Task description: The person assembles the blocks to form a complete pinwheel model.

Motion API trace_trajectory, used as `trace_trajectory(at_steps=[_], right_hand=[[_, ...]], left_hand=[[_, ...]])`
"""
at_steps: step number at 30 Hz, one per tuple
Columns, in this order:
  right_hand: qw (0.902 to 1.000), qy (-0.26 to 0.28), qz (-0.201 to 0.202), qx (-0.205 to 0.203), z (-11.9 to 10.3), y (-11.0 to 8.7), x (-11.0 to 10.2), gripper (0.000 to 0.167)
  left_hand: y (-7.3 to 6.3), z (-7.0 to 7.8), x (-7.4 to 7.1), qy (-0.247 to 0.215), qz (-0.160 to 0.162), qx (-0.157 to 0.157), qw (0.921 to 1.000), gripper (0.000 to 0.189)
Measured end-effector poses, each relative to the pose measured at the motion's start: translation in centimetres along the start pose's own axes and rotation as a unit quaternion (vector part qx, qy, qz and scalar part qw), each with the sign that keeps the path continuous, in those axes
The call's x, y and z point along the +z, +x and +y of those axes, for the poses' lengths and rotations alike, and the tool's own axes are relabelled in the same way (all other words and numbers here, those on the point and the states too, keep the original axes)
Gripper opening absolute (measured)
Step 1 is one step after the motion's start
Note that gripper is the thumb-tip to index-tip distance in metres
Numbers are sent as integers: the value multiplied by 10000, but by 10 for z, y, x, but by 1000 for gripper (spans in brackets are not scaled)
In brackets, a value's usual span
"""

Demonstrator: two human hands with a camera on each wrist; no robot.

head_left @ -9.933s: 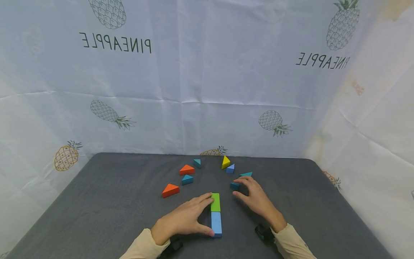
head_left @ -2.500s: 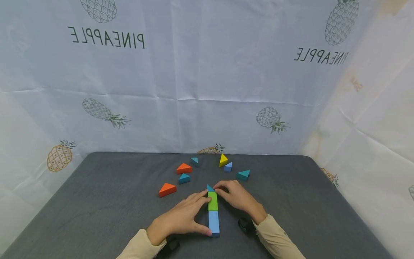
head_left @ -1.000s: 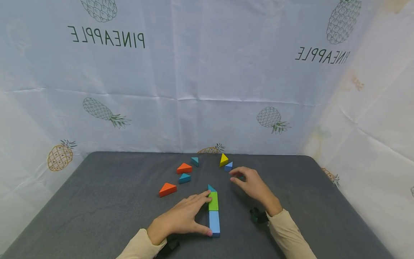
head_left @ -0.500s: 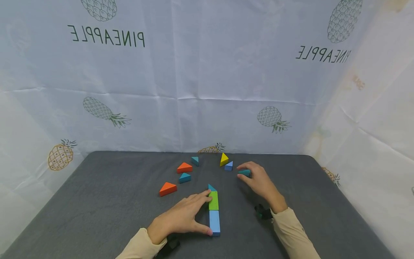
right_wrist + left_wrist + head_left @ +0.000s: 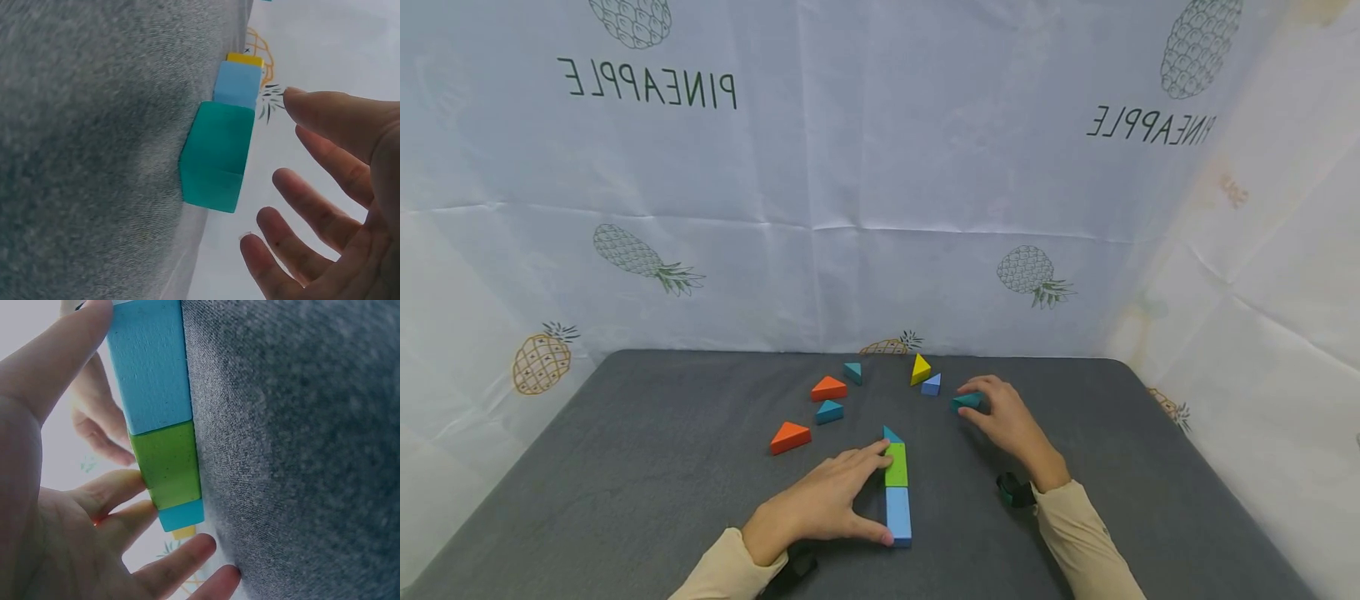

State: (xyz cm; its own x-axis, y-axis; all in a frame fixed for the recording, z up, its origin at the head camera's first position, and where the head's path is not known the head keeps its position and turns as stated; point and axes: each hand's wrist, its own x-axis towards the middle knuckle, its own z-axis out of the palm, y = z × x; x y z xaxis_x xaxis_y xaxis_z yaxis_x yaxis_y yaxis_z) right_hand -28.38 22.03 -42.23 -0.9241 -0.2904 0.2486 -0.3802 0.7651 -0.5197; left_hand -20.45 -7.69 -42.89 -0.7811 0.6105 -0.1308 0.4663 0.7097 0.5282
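Observation:
A light-blue rectangular block (image 5: pixel 898 515), a green block (image 5: pixel 897 467) and a small blue triangular block (image 5: pixel 892 435) lie end to end in a row on the dark table. Along the row's left side lies my left hand (image 5: pixel 820 510), its thumb touching the near end of the light-blue block. Its spread fingers reach the green block and the small triangle. My right hand (image 5: pixel 1009 423) hovers by a teal triangular block (image 5: pixel 966 402). In the right wrist view a gap shows between its extended fingers and that teal block (image 5: pixel 219 156).
Left of the row lie two orange triangles (image 5: pixel 791 437) (image 5: pixel 829 388) and two teal-blue ones (image 5: pixel 829 411) (image 5: pixel 853 372). A yellow triangle (image 5: pixel 920 370) and a small blue triangle (image 5: pixel 931 384) lie farther back. A pineapple-print cloth (image 5: pixel 850 167) hangs behind the table.
The small blue triangle now lies at the green block's far end. My right hand let go of it and moved right to the teal triangle. The left hand stays along the row.

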Motion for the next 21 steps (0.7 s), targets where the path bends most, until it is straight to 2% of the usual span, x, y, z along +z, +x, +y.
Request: trace_trajectory(at_steps=[12, 21], right_hand=[[9983, -58, -432, 375, 13, 0, 5, 42], [9969, -24, -530, 584, 15, -2, 7, 44]], left_hand=[[-1, 0, 0, -16, 18, 23, 10000, 94], [-1, 0, 0, -58, 51, 47, 10000, 93]])
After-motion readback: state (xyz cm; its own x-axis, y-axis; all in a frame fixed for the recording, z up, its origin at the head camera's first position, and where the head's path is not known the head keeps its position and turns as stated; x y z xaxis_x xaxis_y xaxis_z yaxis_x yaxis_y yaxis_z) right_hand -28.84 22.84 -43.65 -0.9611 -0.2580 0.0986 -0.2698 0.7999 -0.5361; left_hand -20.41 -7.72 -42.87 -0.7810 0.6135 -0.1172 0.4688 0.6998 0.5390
